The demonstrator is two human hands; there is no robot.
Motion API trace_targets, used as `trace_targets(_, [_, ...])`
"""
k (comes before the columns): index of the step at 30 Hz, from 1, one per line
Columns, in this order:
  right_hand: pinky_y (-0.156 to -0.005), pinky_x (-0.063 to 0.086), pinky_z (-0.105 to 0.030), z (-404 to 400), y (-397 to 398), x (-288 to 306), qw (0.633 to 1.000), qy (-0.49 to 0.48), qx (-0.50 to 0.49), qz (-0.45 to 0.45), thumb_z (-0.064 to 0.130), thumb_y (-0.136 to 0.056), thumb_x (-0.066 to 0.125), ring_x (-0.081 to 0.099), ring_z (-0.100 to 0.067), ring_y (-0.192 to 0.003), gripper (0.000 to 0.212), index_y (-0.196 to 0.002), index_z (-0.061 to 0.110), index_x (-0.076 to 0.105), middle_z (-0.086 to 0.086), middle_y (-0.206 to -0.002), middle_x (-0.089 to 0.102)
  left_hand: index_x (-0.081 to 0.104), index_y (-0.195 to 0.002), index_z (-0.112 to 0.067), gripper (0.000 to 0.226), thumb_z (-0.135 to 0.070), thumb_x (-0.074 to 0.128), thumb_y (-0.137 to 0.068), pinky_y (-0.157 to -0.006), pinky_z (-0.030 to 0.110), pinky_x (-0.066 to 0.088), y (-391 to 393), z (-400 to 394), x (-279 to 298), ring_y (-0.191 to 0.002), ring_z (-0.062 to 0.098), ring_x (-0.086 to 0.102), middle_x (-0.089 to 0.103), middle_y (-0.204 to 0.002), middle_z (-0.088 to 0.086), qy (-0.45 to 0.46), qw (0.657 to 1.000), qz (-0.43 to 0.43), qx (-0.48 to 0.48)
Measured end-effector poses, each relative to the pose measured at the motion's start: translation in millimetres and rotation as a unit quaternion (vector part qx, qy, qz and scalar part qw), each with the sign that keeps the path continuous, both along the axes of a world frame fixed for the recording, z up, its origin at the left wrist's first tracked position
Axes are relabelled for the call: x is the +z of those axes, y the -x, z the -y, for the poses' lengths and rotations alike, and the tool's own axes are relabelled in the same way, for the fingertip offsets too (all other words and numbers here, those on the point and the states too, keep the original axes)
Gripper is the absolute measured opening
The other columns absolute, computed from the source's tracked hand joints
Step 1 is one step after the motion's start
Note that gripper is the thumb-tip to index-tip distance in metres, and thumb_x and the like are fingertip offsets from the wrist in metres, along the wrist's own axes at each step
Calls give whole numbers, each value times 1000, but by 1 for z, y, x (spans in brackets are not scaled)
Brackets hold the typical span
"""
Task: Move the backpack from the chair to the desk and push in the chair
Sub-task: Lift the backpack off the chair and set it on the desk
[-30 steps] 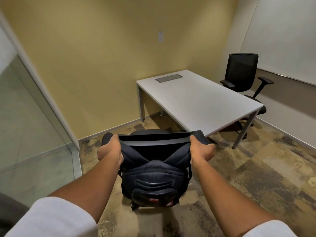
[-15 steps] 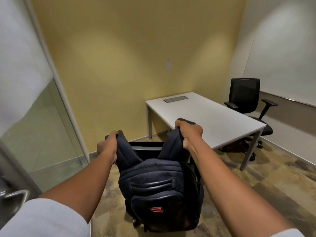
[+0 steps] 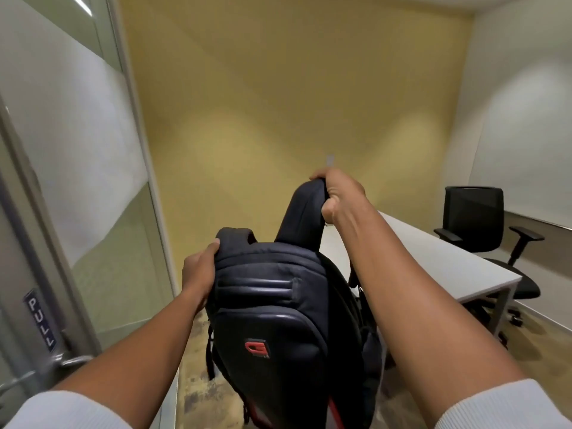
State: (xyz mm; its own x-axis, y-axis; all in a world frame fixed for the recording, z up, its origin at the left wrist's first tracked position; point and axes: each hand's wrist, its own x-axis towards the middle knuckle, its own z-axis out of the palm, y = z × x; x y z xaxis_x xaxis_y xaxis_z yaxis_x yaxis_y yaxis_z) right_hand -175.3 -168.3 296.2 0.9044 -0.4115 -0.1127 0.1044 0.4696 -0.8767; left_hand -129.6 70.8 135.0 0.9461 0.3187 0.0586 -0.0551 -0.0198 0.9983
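Your backpack (image 3: pixel 272 308) is dark padded cloth with a faint sheen. The tabletop (image 3: pixel 439 261) looks smooth and matt white. Beside you, the door (image 3: pixel 62 144) is frosted glass.

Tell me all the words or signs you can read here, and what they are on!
"PULL": white letters running down a dark label on the glass door frame, above the handle.
Red logo on the front of the backpack: a badge shape, maybe a letter, too blurred to read.
Nothing else shows writing.
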Motion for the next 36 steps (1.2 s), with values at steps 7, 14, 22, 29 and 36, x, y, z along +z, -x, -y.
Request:
trace_targets(7, [-71,55,-40,-19,-15,57,1000,3,7,30,-4,-72,66,61,-28,-64,20,-91,3,62,-12,-82,65,70,-82,-10,57,-63,49,-84,-74,44,53,-3,-21,32,-80,30,66,71,-84,13,26,997,51,57])
trace_targets(14, [-59,46,-32,-29,-37,78,996,65,0,63,4,-77,66,57,-23,-73,29,-106,0,65,-9,-88,62,47,-57,-14,27,-34,44,-75,-55,34,37,-27,-23,89,-56,24,42,48,-59,1,68,975,70,197])
trace_targets(22, [-93,47,-40,-53,-89,51,981,171,8,90,34,-91,57,54,-28,-117,47,-130,10,49,-8,-133,55,52,-60,-14,29,-33,42,-79,-53,33,36,-68,-36,143,-57,22,52,57,-63,2,63,959,81,265])
trace_targets(29, [-54,36,-32,-69,-145,4,940,323,-59,95,54,-90,50,44,-15,-59,42,-68,18,45,4,-71,51,51,-65,-15,28,-35,42,-82,-62,37,41,-112,-61,176,-60,21,53,57,-68,2,37,962,62,263])
trace_targets(36, [-49,31,-35,-101,-194,-10,924,333,-163,87,49,-88,37,34,-18,-52,44,-57,17,34,4,-55,39,50,-65,-16,27,-37,41,-80,-71,38,51,-161,-81,202,-65,28,58,60,-73,2,2,963,69,261])
